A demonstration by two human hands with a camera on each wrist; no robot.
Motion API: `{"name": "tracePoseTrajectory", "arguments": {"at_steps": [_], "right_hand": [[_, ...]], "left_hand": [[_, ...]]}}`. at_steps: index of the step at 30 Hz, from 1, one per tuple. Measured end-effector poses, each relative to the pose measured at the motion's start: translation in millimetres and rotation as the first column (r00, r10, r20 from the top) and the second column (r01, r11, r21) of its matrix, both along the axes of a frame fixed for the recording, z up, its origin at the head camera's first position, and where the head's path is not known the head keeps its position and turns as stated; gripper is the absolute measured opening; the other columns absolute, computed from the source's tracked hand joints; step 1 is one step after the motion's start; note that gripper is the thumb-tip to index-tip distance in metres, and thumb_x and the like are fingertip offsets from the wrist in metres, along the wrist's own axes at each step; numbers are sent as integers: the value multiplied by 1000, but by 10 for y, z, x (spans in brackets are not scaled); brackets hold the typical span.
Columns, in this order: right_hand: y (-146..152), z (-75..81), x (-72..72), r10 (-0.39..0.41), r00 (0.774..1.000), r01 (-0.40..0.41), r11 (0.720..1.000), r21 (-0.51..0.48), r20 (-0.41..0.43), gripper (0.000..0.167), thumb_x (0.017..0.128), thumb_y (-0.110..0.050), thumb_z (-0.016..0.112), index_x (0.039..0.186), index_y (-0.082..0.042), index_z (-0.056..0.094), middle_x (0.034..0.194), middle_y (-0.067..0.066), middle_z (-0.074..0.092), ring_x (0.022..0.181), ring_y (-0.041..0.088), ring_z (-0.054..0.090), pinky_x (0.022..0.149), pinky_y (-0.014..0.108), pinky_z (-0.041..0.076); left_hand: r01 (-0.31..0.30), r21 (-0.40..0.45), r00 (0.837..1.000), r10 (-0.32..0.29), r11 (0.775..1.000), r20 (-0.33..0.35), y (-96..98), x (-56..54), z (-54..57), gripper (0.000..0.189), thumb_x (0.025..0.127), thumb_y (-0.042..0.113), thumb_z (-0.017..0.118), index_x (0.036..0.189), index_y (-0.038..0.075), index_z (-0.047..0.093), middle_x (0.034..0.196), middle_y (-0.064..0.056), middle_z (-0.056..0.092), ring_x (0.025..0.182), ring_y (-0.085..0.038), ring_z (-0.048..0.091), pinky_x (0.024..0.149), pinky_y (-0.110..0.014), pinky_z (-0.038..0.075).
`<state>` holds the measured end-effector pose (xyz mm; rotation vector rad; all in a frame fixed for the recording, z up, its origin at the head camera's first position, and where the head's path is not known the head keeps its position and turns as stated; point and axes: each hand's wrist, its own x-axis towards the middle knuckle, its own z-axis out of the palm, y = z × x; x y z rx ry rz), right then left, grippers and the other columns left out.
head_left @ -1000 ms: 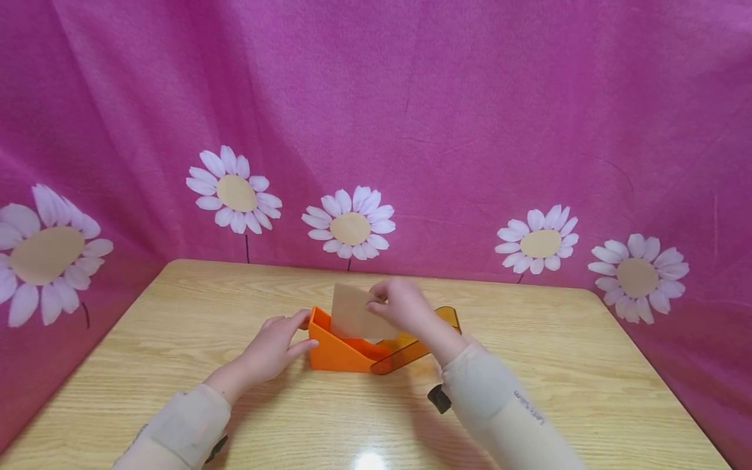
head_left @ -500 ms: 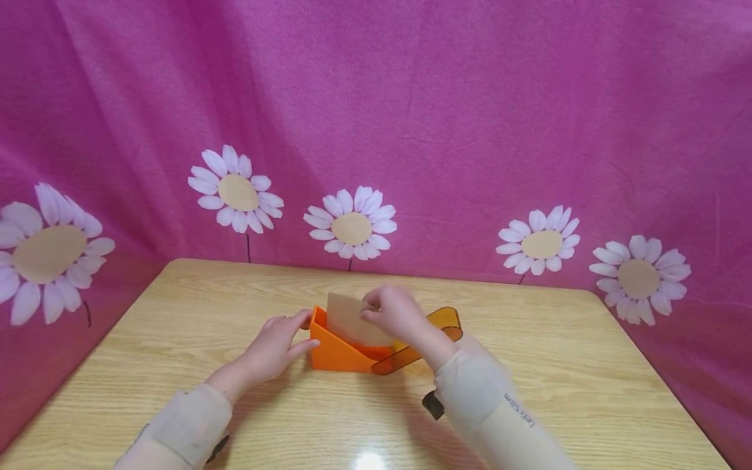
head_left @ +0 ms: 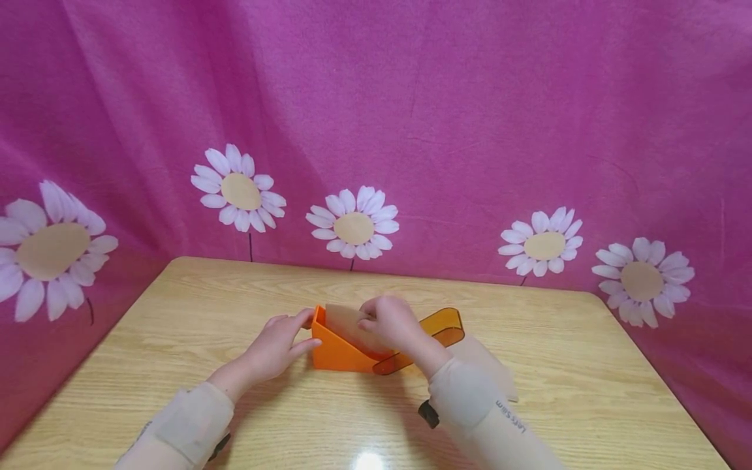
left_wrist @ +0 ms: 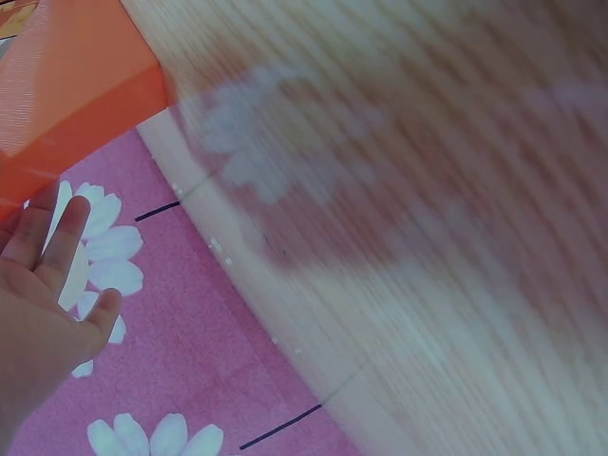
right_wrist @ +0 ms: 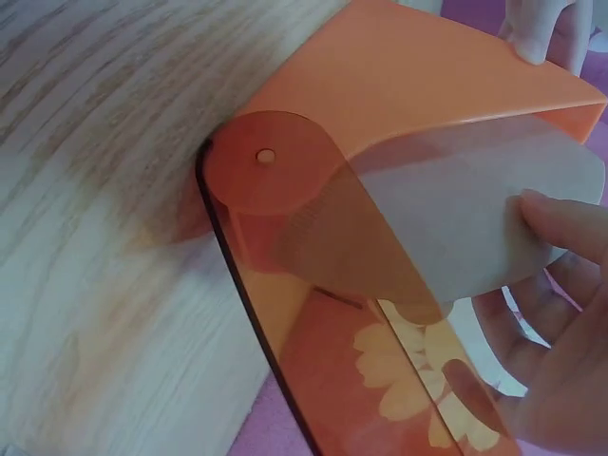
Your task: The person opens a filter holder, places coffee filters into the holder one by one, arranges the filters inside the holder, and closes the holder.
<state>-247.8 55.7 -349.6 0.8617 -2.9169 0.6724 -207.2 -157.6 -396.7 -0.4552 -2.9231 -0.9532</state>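
Note:
An orange box (head_left: 341, 349) with a sloping rim stands on the table. Its see-through amber lid (head_left: 446, 323) is swung open to the right on a round hinge. My left hand (head_left: 270, 349) holds the box's tall left end, thumb on the front side and fingers at the back. The right hand (head_left: 390, 323) pinches a tan paper card (head_left: 346, 321) by its upper right part. Most of the card is down inside the box, its top edge near rim height. In the right wrist view the card (right_wrist: 446, 218) shows greyish, partly behind the amber lid (right_wrist: 323, 313).
A pale beige flat piece (head_left: 484, 365) lies on the wooden table (head_left: 558, 352), partly hidden by the right sleeve. Dark straps show under both wrists. A pink cloth (head_left: 446, 130) with white daisies hangs behind and beside the table.
The right hand has lowered the tan card deeper into the box, moving slightly left and down. The left hand stays at the box's end. The beige piece has come out from behind the right arm.

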Motion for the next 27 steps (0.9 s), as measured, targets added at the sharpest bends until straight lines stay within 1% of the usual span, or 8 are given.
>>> {"name": "tracePoseTrajectory", "arguments": {"at_steps": [4,6,9,11,14,20,24,27], "right_hand": [[-9,-25,3,0,1000,0,1000,-22,2,20,83,-13,70,65,-10,62,55,-6,37,57,11,35,57,22,25],[-13,-39,4,6,1000,-6,1000,-26,-11,20,82,-12,70,64,-9,62,55,-6,37,57,10,34,57,23,24],[-17,-63,3,8,999,-9,1000,-12,-41,15,81,-13,71,67,-10,65,56,-5,49,58,10,39,59,24,29],[-22,-73,3,8,998,-8,1000,2,-59,11,80,-13,71,70,-11,68,61,-4,58,60,10,44,62,26,33],[-31,-75,6,6,998,-5,1000,16,-61,9,81,-14,71,72,-12,69,67,-3,64,63,11,49,67,30,37],[-52,-92,1,-15,999,16,1000,4,-29,12,81,-16,71,71,-13,67,68,-4,64,66,12,51,74,34,39],[-67,-112,3,-33,999,33,999,-4,-11,15,81,-15,70,67,-14,65,64,-5,60,65,12,49,76,36,39],[-78,-115,17,-42,999,42,999,-9,-7,18,80,-15,70,64,-14,63,59,-6,54,63,12,46,76,36,36]], "left_hand": [[-6,2,1000,6,1000,9,3,-2,-4,48,87,31,64,129,14,50,119,-3,63,113,-27,51,104,-54,33],[-6,4,1000,6,1000,6,3,1,-2,48,87,31,64,129,14,50,119,-3,63,113,-27,51,103,-54,33],[-2,0,1000,2,1000,-1,1,4,0,47,88,31,64,129,13,50,119,-4,63,113,-27,52,103,-53,34],[2,-4,1000,-2,1000,-8,-1,4,1,46,88,30,63,128,13,50,119,-4,63,113,-26,52,103,-53,34],[8,-7,1000,-8,1000,-12,0,3,0,45,89,30,63,128,12,50,120,-5,62,114,-26,53,104,-52,33],[-6,1,1000,6,1000,11,0,8,-1,46,88,31,63,129,13,49,121,-5,62,115,-27,51,105,-54,32],[-12,10,1000,12,1000,23,4,10,2,47,88,31,64,129,13,49,122,-4,62,116,-27,51,105,-54,32],[-15,13,999,15,1000,29,4,11,0,48,88,31,63,130,14,49,122,-3,61,116,-27,50,105,-54,33]]}}
